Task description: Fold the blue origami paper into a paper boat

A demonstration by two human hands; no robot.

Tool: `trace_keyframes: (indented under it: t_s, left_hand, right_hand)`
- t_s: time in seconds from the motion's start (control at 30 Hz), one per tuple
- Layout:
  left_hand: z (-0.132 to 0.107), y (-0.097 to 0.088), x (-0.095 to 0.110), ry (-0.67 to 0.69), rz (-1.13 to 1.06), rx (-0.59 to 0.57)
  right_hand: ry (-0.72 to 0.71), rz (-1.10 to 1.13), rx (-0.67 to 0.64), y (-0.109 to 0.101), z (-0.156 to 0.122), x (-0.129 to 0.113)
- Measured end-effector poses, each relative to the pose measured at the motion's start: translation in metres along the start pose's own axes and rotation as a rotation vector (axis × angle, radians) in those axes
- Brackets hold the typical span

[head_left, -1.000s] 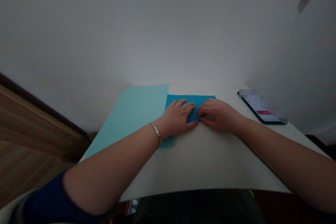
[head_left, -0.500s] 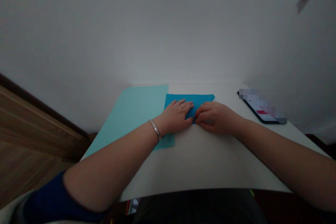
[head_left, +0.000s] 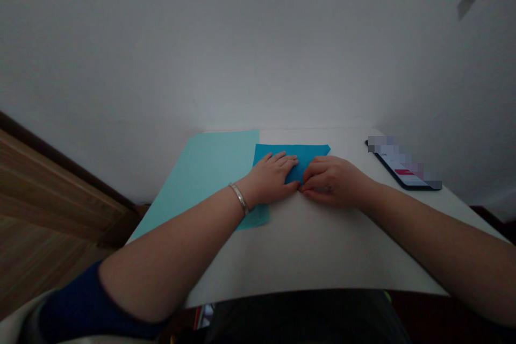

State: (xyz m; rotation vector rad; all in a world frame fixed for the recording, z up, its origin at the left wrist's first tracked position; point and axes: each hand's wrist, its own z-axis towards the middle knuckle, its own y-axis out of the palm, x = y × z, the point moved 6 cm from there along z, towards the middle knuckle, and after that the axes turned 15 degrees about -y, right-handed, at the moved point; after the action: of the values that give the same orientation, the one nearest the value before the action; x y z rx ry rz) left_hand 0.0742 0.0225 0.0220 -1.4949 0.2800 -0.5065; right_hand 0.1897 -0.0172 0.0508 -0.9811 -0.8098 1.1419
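A sheet of blue paper (head_left: 292,151), with a slanted edge at its right, lies in the middle of the table. Spread flat on its left part is my left hand (head_left: 274,177), fingers outstretched and thumb near the paper's front edge. My right hand (head_left: 332,181) is closed in a pinch at the front edge, its fingertips beside my left thumb. The paper's near corner is mostly hidden by the fingers. Beneath my left wrist and the paper's left side lies a larger light turquoise sheet (head_left: 205,172).
The white table (head_left: 314,258) meets a plain wall at the back. Toward its right edge lies a phone (head_left: 405,172) with its screen lit. A wooden panel (head_left: 52,215) stands at the left, below table height.
My right fingertips have shifted slightly at the paper's front edge, and the small dark fold that showed there is now covered. My left hand has stayed in place.
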Motion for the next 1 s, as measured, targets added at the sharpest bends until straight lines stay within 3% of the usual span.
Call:
trace_keyframes:
  t_s: [0.67,1.0]
  left_hand:
    - [-0.001,0.0,-0.001,-0.027,-0.02,-0.022]
    - [0.0,0.003,-0.001,-0.02,-0.022,0.004]
  right_hand:
    - [0.101,-0.021,-0.025,-0.001,-0.002,0.007]
    - [0.2,-0.147,-0.121,-0.001,-0.002,0.013]
